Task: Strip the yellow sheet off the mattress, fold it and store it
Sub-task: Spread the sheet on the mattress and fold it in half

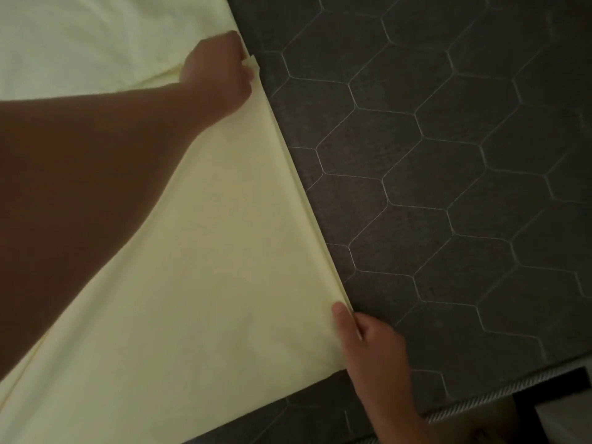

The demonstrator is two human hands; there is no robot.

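Two hands pinching yellow sheet along folded edge on bare mattress, left hand far corner, right hand near corner; folding step underway, next likely bringing edge across for another fold.

Right of the yellow sheet, the dark quilted mattress seems bare and open.
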